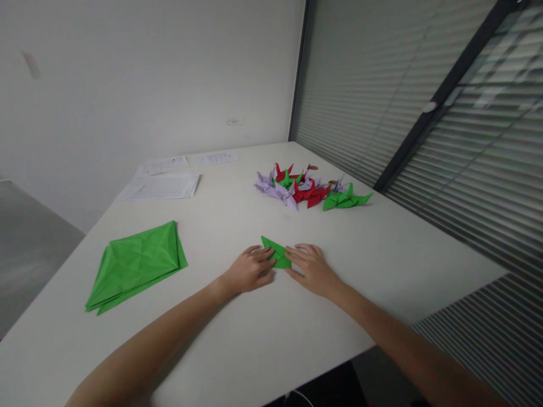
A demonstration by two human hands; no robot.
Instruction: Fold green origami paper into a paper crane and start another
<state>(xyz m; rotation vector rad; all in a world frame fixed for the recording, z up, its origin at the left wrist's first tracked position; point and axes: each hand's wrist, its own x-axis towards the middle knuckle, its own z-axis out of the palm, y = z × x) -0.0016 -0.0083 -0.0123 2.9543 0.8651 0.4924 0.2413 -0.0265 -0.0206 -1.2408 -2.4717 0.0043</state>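
The head view showed two bare hands meeting over a small folded green paper (280, 257), which lay on the white table (220, 350), near its front edge and between the hands; the left hand (250, 270) was palm down, its fingers somewhat spread and laid over the paper's left part; the right hand (313, 270) came in from the other side, fingers loosely parted, their tips on the paper's right end; whether either thumb pinched the paper from beneath, I could not tell; a pointed corner of the paper stuck out beyond the left fingertips, and crease lines crossed its middle.

Left of the hands, well apart from them, lay a stack of green sheets (139, 254), creased and not quite aligned; beyond the hands, toward the right, sat a cluster of folded paper figures, among them lilac figures (287, 195), red figures (317, 195) and green figures (345, 199); printed white sheets (163, 186) lay at the far left; slatted blinds (360, 85) ran along the right side.
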